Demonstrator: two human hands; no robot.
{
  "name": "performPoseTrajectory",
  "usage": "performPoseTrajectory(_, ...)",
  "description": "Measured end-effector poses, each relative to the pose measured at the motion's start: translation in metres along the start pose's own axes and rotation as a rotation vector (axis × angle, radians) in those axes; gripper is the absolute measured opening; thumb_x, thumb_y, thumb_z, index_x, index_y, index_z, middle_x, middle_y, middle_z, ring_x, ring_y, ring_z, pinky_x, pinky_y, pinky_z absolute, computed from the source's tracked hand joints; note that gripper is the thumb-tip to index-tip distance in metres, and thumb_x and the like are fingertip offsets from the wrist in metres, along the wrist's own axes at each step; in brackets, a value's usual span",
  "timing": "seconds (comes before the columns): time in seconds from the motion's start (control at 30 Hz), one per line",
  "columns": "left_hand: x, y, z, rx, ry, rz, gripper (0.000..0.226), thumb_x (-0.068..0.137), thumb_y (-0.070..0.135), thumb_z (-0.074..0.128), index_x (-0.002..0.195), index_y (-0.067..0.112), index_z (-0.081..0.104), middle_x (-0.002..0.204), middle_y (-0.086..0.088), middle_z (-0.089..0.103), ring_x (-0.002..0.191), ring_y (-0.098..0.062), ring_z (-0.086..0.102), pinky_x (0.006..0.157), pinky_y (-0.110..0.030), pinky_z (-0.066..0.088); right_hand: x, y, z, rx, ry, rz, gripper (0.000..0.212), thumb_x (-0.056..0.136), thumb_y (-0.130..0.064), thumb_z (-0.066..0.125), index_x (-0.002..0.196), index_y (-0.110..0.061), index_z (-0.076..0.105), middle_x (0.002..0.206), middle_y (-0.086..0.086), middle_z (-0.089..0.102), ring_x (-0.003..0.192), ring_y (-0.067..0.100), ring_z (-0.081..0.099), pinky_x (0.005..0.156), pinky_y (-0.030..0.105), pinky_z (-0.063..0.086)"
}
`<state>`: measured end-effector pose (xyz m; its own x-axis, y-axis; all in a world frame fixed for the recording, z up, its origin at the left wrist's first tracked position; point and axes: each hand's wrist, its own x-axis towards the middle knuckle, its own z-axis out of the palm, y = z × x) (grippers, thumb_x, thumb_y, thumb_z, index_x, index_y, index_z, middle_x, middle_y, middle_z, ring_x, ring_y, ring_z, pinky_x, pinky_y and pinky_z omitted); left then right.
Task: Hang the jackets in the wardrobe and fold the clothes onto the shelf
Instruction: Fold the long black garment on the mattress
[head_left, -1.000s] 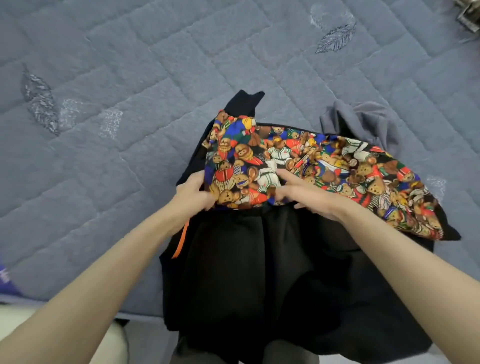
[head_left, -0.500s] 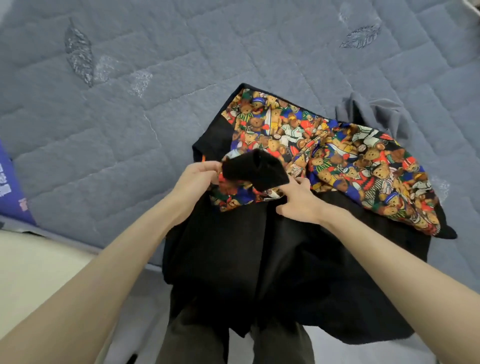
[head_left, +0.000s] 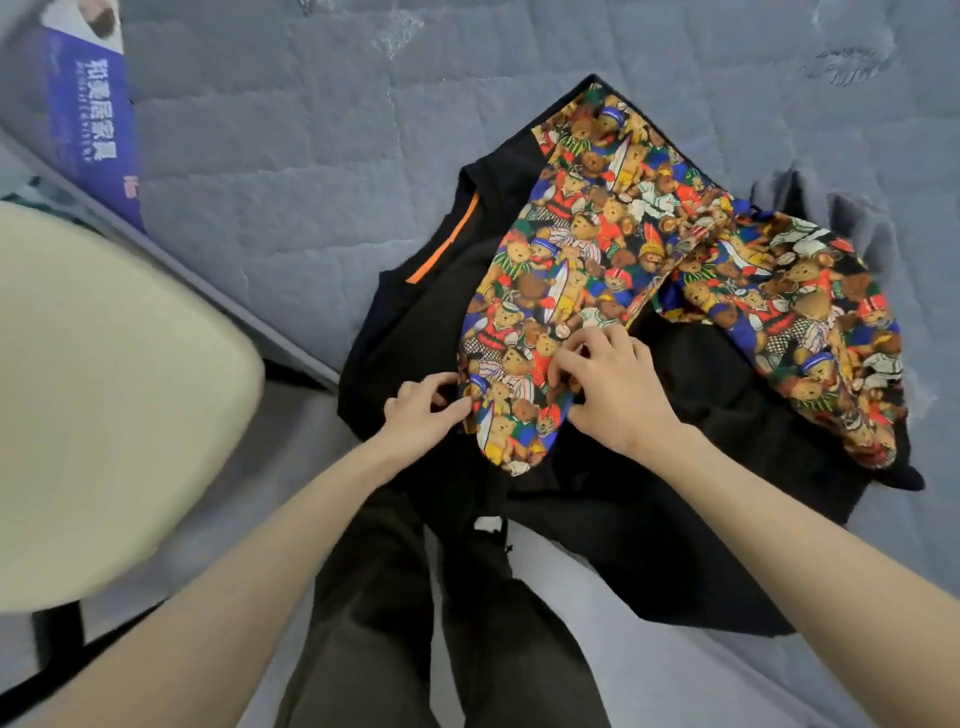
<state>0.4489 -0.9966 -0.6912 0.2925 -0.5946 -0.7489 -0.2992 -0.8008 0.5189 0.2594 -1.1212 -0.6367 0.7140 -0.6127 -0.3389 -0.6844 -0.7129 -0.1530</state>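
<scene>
Your left grip (head_left: 423, 413) and right grip (head_left: 615, 387) both pinch the sleeve's (head_left: 545, 270) 6 o'clock end; tug hard and the jacket (head_left: 675, 519), overhanging the bed (head_left: 285, 156), may slide off.

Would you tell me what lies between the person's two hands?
In the head view, the rounded end of the teddy-bear print fabric lies between the left hand and the right hand; both touch it.

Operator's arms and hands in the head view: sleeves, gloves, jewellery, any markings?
Both forearms are bare right to the frame edge, with no sleeves in view. The left hand and right hand wear no gloves, and no watch, ring, band or marking shows. The only worn clothing visible is dark trousers.
</scene>
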Motion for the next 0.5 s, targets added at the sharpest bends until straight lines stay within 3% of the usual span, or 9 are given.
performPoseTrajectory(0.1, 0.004, 0.009, 0.023, 0.011, 0.004, -0.068, 0.043, 0.094, 0.049, 0.045, 0.131, 0.029, 0.05, 0.138, -0.004, 0.041, 0.131, -0.027, 0.033, 0.109, -0.04, 0.024, -0.007, -0.003, 0.006, 0.215, 0.086, 0.015, 0.02, 0.08, -0.017, 0.068, 0.093, -0.02, 0.053, 0.109, -0.001, 0.047, 0.103, 0.018, 0.035, 0.084, 0.033, 0.042)
performPoseTrajectory(0.27, -0.006, 0.016, 0.037, 0.055, 0.082, -0.032, 0.017, 0.092, 0.042, 0.054, 0.092, 0.025, 0.051, 0.114, 0.004, 0.032, 0.114, -0.019, 0.032, 0.099, -0.036, 0.029, -0.019, -0.009, 0.009, 0.517, 0.147, 0.126, 0.024, 0.081, -0.003, 0.066, 0.09, -0.015, 0.048, 0.104, -0.004, 0.047, 0.102, 0.016, 0.043, 0.082, 0.029, 0.044)
performPoseTrajectory(0.33, -0.012, 0.013, 0.025, -0.206, 0.144, 0.003, 0.018, 0.095, 0.035, 0.052, 0.086, 0.02, 0.052, 0.104, 0.004, 0.051, 0.104, -0.017, 0.047, 0.087, -0.026, 0.042, -0.022, -0.012, 0.007, 0.523, 0.179, 0.152, 0.024, 0.079, 0.001, 0.063, 0.09, -0.014, 0.048, 0.103, -0.003, 0.048, 0.1, 0.016, 0.043, 0.081, 0.03, 0.044)
performPoseTrajectory(0.4, -0.023, 0.004, 0.004, -0.49, 0.233, 0.034, 0.018, 0.095, 0.03, 0.055, 0.08, 0.02, 0.051, 0.086, 0.005, 0.061, 0.083, -0.009, 0.057, 0.062, -0.011, 0.043, -0.025, -0.02, 0.005, 0.511, 0.225, 0.153, 0.024, 0.078, 0.002, 0.06, 0.09, -0.014, 0.046, 0.103, -0.004, 0.047, 0.1, 0.015, 0.043, 0.078, 0.029, 0.043)
performPoseTrajectory(0.5, -0.04, -0.017, -0.022, -0.428, 0.326, 0.15, 0.022, 0.092, 0.035, 0.06, 0.077, 0.022, 0.049, 0.079, 0.006, 0.063, 0.068, 0.001, 0.057, 0.051, -0.009, 0.04, -0.028, -0.041, 0.009, 0.472, 0.213, 0.121, 0.023, 0.078, 0.0, 0.059, 0.091, -0.015, 0.045, 0.108, -0.003, 0.047, 0.104, 0.015, 0.042, 0.076, 0.03, 0.043)
